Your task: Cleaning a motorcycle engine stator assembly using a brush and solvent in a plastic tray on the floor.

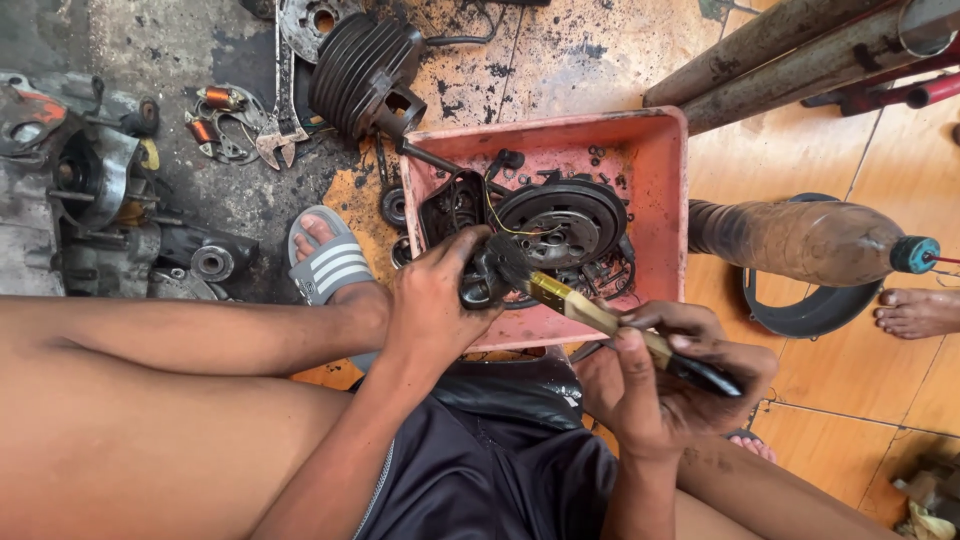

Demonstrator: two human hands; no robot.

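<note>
My left hand grips a small dark engine part over the near edge of a pink plastic tray. My right hand holds a paintbrush with a wooden handle and black bristles; the bristles touch the dark part. Inside the tray lie a round black flywheel, a dark engine cover and wires. Both hands are smeared with grease.
A finned black cylinder lies beyond the tray on the oily floor. An engine case, a wrench and a stator plate lie at left. A dirty plastic bottle lies right; another person's bare foot is at far right.
</note>
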